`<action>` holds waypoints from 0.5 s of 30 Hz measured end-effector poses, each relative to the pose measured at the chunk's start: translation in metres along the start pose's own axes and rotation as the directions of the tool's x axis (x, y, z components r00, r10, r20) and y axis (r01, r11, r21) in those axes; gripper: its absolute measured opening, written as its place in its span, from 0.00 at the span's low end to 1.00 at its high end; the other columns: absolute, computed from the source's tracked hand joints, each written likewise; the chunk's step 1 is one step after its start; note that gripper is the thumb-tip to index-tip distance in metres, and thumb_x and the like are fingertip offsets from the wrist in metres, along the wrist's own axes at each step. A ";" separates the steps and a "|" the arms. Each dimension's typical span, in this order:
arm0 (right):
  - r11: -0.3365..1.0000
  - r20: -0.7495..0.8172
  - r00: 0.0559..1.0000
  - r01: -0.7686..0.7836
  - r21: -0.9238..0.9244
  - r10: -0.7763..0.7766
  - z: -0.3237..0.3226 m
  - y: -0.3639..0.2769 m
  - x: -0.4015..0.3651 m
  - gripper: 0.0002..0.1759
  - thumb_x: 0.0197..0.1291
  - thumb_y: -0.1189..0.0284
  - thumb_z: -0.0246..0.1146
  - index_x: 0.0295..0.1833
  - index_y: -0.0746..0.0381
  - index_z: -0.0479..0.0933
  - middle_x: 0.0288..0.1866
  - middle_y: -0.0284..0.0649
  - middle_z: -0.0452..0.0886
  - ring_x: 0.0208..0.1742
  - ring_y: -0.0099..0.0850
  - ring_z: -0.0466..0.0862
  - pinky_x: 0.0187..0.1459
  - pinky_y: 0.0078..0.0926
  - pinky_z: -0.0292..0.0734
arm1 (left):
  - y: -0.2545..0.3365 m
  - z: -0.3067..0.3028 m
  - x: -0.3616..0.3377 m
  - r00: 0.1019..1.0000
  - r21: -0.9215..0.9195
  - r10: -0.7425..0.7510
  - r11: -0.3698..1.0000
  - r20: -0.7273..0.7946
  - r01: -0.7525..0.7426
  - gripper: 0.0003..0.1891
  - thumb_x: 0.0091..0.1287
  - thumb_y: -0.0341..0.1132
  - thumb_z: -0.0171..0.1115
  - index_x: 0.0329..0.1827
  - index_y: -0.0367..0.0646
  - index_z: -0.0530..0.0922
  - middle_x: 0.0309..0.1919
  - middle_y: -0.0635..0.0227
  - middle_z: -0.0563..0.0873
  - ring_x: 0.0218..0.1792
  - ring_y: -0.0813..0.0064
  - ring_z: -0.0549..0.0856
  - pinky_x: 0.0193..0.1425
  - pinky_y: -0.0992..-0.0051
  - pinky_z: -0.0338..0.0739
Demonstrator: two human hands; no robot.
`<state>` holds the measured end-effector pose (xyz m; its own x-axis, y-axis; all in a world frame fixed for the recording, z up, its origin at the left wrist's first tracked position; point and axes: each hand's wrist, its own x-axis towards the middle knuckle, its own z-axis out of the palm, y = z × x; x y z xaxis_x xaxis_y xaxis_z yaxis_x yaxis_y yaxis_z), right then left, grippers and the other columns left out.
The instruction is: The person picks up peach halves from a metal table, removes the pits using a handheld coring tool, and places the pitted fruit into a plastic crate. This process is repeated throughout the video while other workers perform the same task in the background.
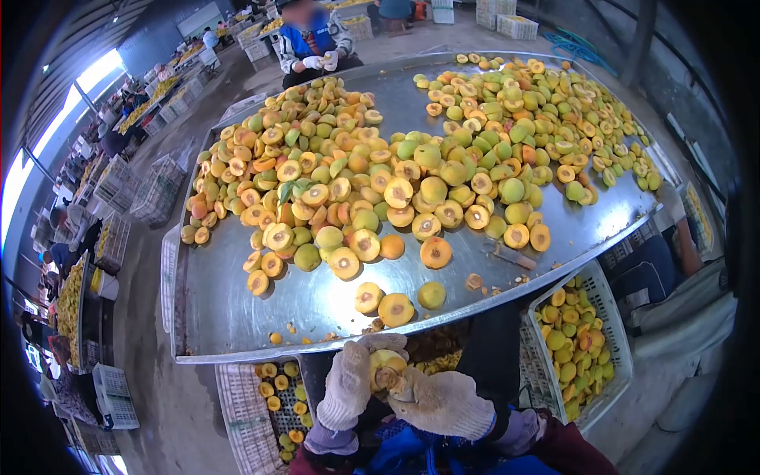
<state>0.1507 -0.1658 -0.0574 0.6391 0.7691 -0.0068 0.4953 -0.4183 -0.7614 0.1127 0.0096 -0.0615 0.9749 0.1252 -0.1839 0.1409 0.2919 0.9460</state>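
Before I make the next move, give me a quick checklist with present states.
1. Rounded yellow fruit piece held by the left hand, in an off-white knitted glove: ok.
2. Right hand, in a matching glove, at the fruit piece: ok.
3. Pit out of that piece: cannot tell; the gloves partly cover it.
4. Near edge of the shiny metal table free of scraps: not ok; small orange scraps lie there.
5. White slatted plastic crate upright at the right: ok.
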 end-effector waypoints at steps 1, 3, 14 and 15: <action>0.999 0.023 1.000 0.006 -0.049 -0.005 -0.001 0.000 -0.002 0.15 0.66 0.57 0.59 0.51 0.54 0.75 0.33 0.32 0.81 0.34 0.35 0.86 0.35 0.30 0.83 | 0.000 -0.004 0.001 0.999 0.072 -0.043 0.997 0.017 0.042 0.44 0.74 0.69 0.31 0.58 0.32 0.78 0.45 0.58 0.87 0.48 0.69 0.84 0.59 0.71 0.77; 0.997 0.013 1.000 -0.012 -0.074 0.013 -0.004 -0.001 -0.004 0.15 0.66 0.57 0.59 0.50 0.55 0.75 0.34 0.32 0.82 0.35 0.35 0.86 0.36 0.30 0.83 | 0.011 -0.003 0.006 0.996 0.141 -0.081 0.987 0.032 0.076 0.41 0.75 0.67 0.32 0.56 0.35 0.80 0.44 0.57 0.87 0.48 0.68 0.85 0.58 0.70 0.77; 0.974 0.154 0.975 -0.179 0.140 0.158 -0.003 0.008 -0.013 0.17 0.66 0.55 0.60 0.54 0.52 0.75 0.38 0.33 0.84 0.40 0.35 0.87 0.40 0.30 0.83 | 0.036 0.008 0.009 0.961 0.528 -0.267 0.827 0.065 0.194 0.37 0.76 0.65 0.34 0.54 0.41 0.82 0.45 0.55 0.87 0.51 0.62 0.85 0.60 0.70 0.75; 0.972 0.174 0.969 -0.199 0.129 0.175 -0.007 0.007 -0.010 0.17 0.66 0.55 0.60 0.54 0.52 0.75 0.39 0.33 0.84 0.42 0.35 0.87 0.42 0.29 0.83 | 0.027 0.002 0.009 0.962 0.528 -0.266 0.826 0.060 0.195 0.37 0.76 0.65 0.34 0.54 0.41 0.82 0.45 0.55 0.87 0.51 0.62 0.85 0.60 0.70 0.75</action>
<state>0.1515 -0.1800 -0.0585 0.6034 0.7563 -0.2530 0.2784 -0.4971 -0.8218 0.1258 0.0165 -0.0373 0.9110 -0.0144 -0.4121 0.3975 -0.2354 0.8869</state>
